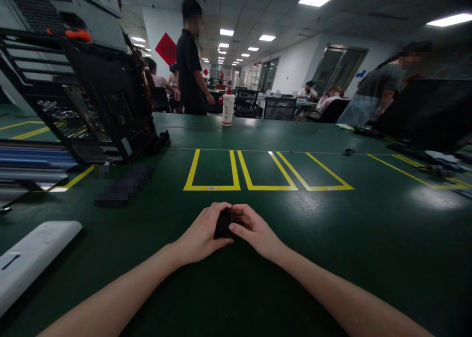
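Both of my hands meet low in the middle of the dark green table (332, 238). A small black object (222, 224) stands upright between them. My left hand (201, 233) curls round its left side. The fingers of my right hand (254, 229) are closed on its right side. I cannot make out what the object is. Both forearms rest on the table.
Yellow tape boxes (265, 172) mark the table ahead of my hands. An open black computer case (92, 96) leans at the left, with a white panel (33, 258) at the near left. A white bottle (228, 108) stands far back. People stand and sit beyond the table.
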Demonstrator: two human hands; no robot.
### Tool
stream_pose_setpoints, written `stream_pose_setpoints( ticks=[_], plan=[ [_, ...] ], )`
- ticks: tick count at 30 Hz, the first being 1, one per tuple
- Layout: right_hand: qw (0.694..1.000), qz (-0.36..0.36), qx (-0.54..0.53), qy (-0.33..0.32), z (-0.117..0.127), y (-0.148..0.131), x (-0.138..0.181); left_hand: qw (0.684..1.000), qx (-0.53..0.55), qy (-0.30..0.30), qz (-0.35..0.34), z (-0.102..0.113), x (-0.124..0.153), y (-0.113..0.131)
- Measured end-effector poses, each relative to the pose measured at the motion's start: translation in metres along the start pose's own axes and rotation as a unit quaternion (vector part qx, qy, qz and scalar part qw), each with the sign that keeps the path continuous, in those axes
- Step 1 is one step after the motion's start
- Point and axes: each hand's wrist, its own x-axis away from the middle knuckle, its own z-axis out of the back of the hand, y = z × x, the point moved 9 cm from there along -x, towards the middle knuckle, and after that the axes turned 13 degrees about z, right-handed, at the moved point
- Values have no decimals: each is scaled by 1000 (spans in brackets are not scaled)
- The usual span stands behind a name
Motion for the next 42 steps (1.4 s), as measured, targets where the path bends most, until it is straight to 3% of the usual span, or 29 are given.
stream_pose_setpoints(
  ticks=[23,31,38,42],
  plan=[
    [1000,13,-14,-24,-3,1,1,1000,-19,6,-2,-1,-1,-2],
    [1000,-7,-11,0,1,1,0,1000,-9,-3,14,-1,-2,-3],
    [999,-15,-23,-34,-3,0,1,1000,-10,-4,6,-2,-2,-4],
    [999,-23,-32,-21,-2,0,2,1000,-15,6,4,-3,-2,-5]
  ],
)
